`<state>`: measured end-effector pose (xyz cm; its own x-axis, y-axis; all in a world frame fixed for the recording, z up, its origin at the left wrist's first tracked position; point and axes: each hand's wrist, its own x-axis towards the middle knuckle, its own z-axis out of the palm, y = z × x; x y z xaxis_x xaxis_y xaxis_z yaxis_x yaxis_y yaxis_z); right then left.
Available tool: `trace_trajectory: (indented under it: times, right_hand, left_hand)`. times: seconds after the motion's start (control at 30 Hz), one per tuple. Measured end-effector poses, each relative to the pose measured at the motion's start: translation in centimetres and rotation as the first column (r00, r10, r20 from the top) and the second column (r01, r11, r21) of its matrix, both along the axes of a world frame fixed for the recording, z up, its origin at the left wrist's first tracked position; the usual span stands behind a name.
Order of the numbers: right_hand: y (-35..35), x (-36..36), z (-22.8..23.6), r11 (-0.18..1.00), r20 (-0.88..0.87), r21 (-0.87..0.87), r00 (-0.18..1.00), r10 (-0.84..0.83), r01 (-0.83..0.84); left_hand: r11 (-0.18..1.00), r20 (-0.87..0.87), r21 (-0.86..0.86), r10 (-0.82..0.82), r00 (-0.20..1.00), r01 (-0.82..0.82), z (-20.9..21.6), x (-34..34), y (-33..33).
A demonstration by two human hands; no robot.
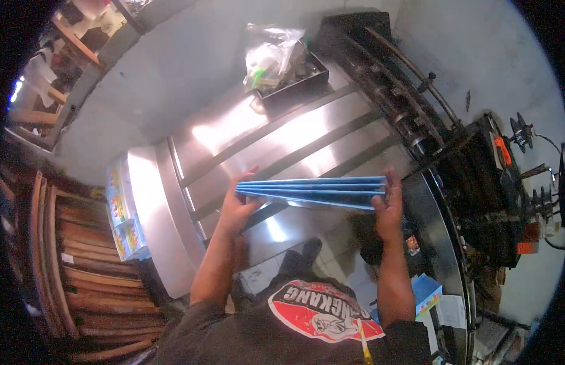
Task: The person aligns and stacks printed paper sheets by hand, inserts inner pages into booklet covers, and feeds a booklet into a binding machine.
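A small stack of thin blue sheets (313, 190), seen nearly edge-on, spans the space between my two hands. The sheets touch or nearly touch at the left end and fan apart toward the right. My left hand (236, 207) is closed on the left end, its thumb below and fingers behind. At the other end my right hand (389, 212) grips the stack, fingers up along the edge. The sheets are held above a shiny metal worktop (264, 158) crossed by dark strips. Their printed faces, if any, cannot be seen.
A black tray (294, 85) with a clear plastic bag (271, 58) sits on the worktop's far side. Dark machine rails (410, 115) run along the right. Colourful printed cartons (121, 201) stand at left beside wooden slats (103, 267). A blue carton (426, 291) lies lower right.
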<state>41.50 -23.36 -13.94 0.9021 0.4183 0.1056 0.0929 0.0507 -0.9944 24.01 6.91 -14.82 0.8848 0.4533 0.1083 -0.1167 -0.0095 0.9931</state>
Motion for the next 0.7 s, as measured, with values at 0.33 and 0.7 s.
trace_trajectory:
  times: [0.33, 0.7]
  right_hand:
    - [0.4, 0.9, 6.2, 0.836, 0.669, -0.504, 0.71, 0.218, 0.219]
    - [-1.6, 1.4, 5.4, 0.866, 0.302, -0.499, 0.933, 0.198, -0.022]
  left_hand:
    - [0.998, -0.027, -0.056, 0.013, 1.0, -0.015, -0.5, -0.1, 0.3]
    - [0.999, 0.022, -0.032, 0.006, 1.0, -0.006, -0.7, 0.0, 0.2]
